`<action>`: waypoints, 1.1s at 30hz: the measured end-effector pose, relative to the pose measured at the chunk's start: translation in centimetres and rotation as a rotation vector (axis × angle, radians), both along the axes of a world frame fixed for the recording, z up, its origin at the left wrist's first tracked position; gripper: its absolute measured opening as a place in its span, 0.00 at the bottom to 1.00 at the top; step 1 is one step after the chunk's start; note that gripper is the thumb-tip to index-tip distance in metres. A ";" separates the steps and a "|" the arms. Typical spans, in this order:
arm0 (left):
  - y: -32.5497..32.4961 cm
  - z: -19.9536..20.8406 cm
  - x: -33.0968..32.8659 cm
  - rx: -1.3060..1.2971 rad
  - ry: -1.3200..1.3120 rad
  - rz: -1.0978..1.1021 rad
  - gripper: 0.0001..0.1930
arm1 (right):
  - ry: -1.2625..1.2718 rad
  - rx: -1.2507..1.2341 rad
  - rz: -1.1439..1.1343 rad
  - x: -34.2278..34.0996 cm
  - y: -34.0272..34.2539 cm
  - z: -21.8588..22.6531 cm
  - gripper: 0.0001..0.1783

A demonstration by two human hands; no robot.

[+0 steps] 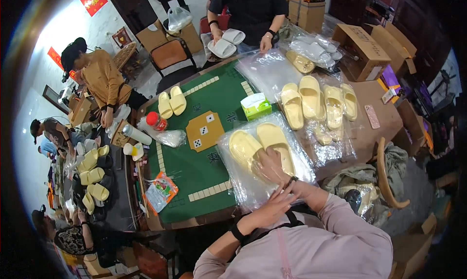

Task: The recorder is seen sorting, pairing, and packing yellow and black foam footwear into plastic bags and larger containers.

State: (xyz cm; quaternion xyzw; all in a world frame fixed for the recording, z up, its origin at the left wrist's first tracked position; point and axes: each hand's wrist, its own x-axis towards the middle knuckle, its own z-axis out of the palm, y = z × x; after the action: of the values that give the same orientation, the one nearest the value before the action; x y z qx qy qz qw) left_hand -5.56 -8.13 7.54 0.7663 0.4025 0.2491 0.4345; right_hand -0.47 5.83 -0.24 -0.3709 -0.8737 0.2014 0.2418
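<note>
A pair of pale yellow slippers [242,147] lies on a stack of clear plastic bags [250,191] at the near edge of the green table. My right hand [270,166] reaches over the pair, its fingers closed at the heel of the left slipper; the fingertips are partly hidden. My left hand [273,208] lies against my right wrist, fingers stretched out and holding nothing. Right of the stack, several yellow slippers [310,96] sit in clear wrapping on cardboard [382,104].
A green tissue pack [256,107], a red-lidded jar [156,120] and an orange packet [163,191] stand or lie on the table [194,167]. Across it, a person [248,16] holds white slippers [227,43]. A pink phone [372,116] and open cartons [361,50] are at right.
</note>
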 end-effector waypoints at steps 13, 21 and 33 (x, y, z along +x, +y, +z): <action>2.6 -7.5 -5.7 -0.456 -0.594 0.919 0.19 | -0.023 0.242 -0.247 6.4 1.4 2.9 0.19; 2.0 -15.8 -5.0 0.061 0.760 0.339 0.25 | -0.183 0.263 -0.308 12.1 12.7 8.5 0.17; -0.2 -19.6 -6.7 -0.070 0.779 0.490 0.27 | 0.086 0.044 -0.779 10.5 -1.1 -1.1 0.21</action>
State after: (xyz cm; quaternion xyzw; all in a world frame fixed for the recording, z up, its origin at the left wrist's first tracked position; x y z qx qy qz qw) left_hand -12.30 -8.37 -12.10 0.6699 0.7132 0.0242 0.2049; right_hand 10.06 4.71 -1.38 -0.6608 -0.6607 0.0911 0.3443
